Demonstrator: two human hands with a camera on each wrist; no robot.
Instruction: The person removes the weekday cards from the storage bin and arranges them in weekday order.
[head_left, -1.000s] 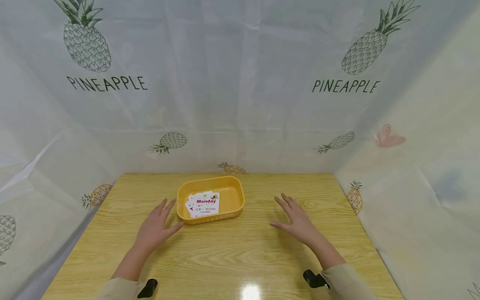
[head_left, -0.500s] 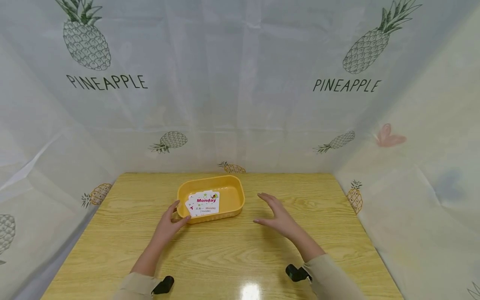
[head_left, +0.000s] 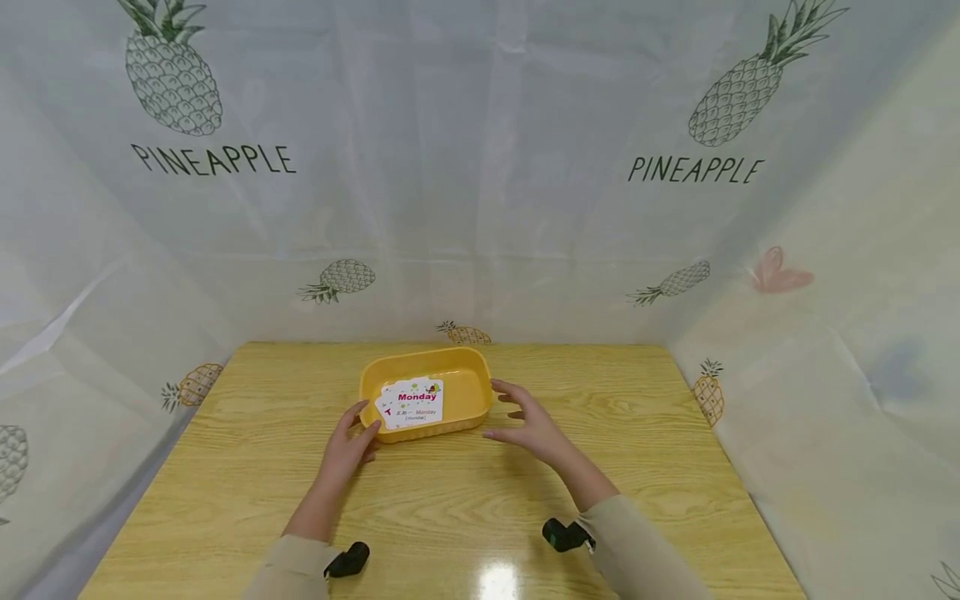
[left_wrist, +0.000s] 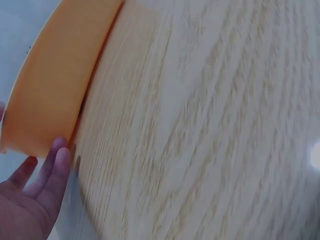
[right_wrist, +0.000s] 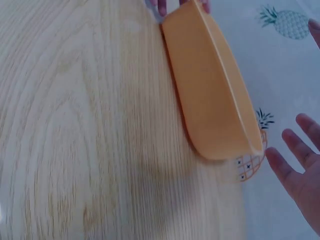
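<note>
A yellow plastic tray [head_left: 467,392] with rounded corners lies near the table's far side in the head view. Inside its left half are white cards [head_left: 414,404], fanned a little, the top one reading "Monday". My left hand [head_left: 347,450] holds the tray's near left corner, thumb at the front rim and fingers round the left end. In the left wrist view its fingertips [left_wrist: 61,155] meet the tray's end wall low down. Beside the tray's right end is my right hand [head_left: 536,427], its fingers extended and spread, fingertips [right_wrist: 272,152] right at the rim in the right wrist view.
The wood-grain table [head_left: 450,508] runs up to a white pineapple-print cloth [head_left: 480,208] behind it, with cloth on both sides too. Black wrist devices [head_left: 348,560] sit at both beige cuffs.
Both hands have moved toward the tray, the left one rightward onto its left corner, the right one leftward to its right end. The tray has shifted slightly to the right.
</note>
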